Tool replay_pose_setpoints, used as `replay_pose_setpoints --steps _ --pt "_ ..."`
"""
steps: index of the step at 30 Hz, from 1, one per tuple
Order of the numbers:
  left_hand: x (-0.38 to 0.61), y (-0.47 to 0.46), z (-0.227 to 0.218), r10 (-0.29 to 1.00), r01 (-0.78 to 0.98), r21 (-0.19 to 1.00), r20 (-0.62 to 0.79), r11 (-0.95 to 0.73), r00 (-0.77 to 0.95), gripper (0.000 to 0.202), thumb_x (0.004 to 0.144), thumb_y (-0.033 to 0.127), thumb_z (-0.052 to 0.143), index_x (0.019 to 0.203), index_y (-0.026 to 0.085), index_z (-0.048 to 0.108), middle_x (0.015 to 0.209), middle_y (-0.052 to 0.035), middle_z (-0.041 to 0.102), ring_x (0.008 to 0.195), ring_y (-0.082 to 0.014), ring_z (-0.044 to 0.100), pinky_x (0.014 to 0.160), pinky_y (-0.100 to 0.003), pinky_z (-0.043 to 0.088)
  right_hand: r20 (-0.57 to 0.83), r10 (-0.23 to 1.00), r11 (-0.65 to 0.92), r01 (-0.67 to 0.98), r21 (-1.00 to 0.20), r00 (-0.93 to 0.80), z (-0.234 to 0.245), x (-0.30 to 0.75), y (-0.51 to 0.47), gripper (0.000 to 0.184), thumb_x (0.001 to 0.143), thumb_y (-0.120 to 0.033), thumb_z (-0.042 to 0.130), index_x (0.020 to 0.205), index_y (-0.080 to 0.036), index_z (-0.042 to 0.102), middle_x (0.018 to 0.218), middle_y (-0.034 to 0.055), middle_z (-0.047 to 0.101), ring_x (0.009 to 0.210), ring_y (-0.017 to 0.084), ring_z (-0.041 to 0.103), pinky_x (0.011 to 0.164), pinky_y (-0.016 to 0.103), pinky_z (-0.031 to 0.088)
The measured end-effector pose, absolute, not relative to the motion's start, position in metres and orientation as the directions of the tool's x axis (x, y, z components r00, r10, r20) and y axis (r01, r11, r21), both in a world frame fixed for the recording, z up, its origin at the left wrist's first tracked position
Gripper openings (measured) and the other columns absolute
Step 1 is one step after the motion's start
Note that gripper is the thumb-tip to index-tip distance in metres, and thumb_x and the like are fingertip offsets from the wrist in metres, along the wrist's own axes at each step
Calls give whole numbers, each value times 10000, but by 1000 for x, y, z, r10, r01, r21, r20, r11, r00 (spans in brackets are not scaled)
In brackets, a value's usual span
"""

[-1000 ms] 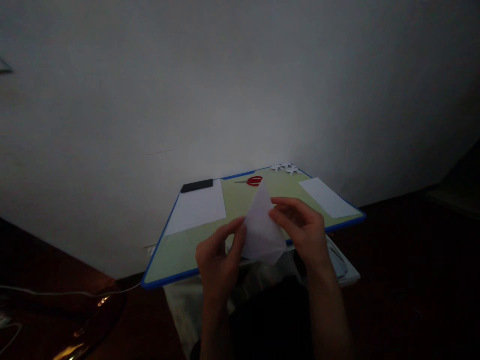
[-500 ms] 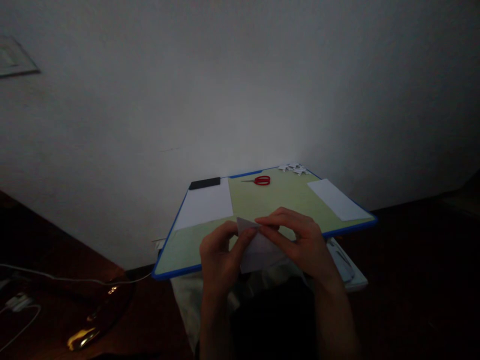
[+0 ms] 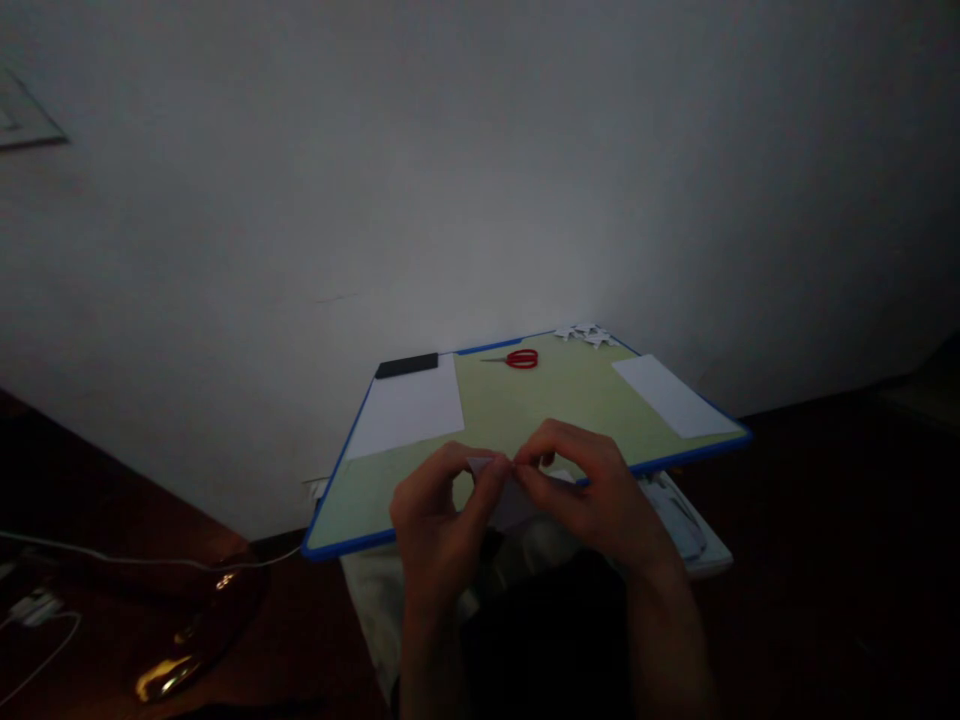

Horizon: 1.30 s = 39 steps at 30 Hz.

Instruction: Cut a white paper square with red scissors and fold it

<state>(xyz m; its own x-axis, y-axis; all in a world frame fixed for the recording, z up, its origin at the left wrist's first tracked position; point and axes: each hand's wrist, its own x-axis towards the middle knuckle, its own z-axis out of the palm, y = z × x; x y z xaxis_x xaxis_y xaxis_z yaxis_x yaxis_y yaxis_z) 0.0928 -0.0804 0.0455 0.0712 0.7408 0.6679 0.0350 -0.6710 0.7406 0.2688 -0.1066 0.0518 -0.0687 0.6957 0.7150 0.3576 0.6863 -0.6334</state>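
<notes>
A small folded piece of white paper [image 3: 513, 506] is held in the air over the near edge of the green, blue-rimmed board [image 3: 551, 395]. My left hand [image 3: 442, 520] pinches it between thumb and forefinger, with a pale corner poking up behind the thumb. From the other side, my right hand [image 3: 589, 490] pinches the paper close to the left fingertips. The fingers cover much of the paper, so its exact folds cannot be made out. Red-handled scissors [image 3: 523, 359] lie beyond the hands, blades to the left.
At the board's back left, a black flat object [image 3: 407, 366] rests by a white sheet [image 3: 409, 408]. A narrower white sheet [image 3: 671, 397] lies right. Several cut or folded white paper pieces [image 3: 589, 334] sit at the back corner. A white tray [image 3: 701, 545] shows below the board; a wall stands behind.
The paper has tipped and less of it shows now. My right fingers have curled from straighter to a tighter pinch, and the two hands' fingertips have come closer together.
</notes>
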Motion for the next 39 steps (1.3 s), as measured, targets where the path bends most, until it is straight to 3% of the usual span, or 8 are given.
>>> replay_pose_setpoints --steps 7,15,19,22,25,30,34,39 --pt "91 -80 46 754 -36 761 633 -647 -173 109 803 150 860 771 247 822 738 30 791 675 -127 722 633 -219 585 676 730 662 342 -667 -95 45 289 -105 173 879 -86 688 771 -221 689 746 -34 707 699 134 637 683 254 492" --pt "76 -72 44 712 50 789 577 -612 -400 75 737 212 895 724 225 822 686 7 783 630 -147 717 585 -239 581 682 728 658 355 -664 -75 37 304 -105 174 868 -101 674 745 -223 687 715 -29 697 663 146 630 653 272 486" --pt "77 -68 43 728 20 782 589 -623 -351 61 780 226 872 758 217 815 726 -4 788 672 -147 723 612 -236 582 711 702 648 391 -653 25 37 304 -104 154 894 -121 665 790 -227 708 749 -16 693 719 163 639 698 295 505" --pt "83 -66 41 725 17 772 604 -635 -331 64 792 228 874 785 210 813 740 3 784 683 -140 723 626 -225 584 711 701 646 379 -662 48 39 300 -104 75 943 -219 720 991 -240 774 891 18 765 850 197 688 796 340 542" --pt "90 -66 38 739 -16 767 612 -641 -280 59 809 220 873 804 217 815 764 10 790 697 -131 730 652 -211 587 697 717 646 366 -670 11 41 291 -105 211 954 -273 763 1165 -274 772 975 19 793 894 200 715 838 351 565" --pt "97 -66 34 763 -72 765 622 -640 -177 47 854 224 843 841 222 797 776 11 777 710 -130 713 654 -207 571 709 704 670 356 -651 -29 44 281 -104 87 1004 -229 717 1049 -272 778 945 4 777 871 176 723 793 312 570" --pt "86 -69 41 739 101 732 670 -674 69 30 869 202 794 850 225 798 788 -11 786 743 -170 732 689 -259 586 701 709 640 481 -599 -71 44 287 -108 168 1063 -194 613 1087 -278 756 1012 33 733 970 205 690 849 354 558" --pt "73 -73 52 699 333 616 603 -714 384 116 900 163 728 906 241 814 836 -15 821 753 -187 760 718 -289 594 725 675 576 714 -398 -140 42 295 -116 222 1038 -158 637 1141 -318 752 1045 43 684 1051 261 612 958 478 482"
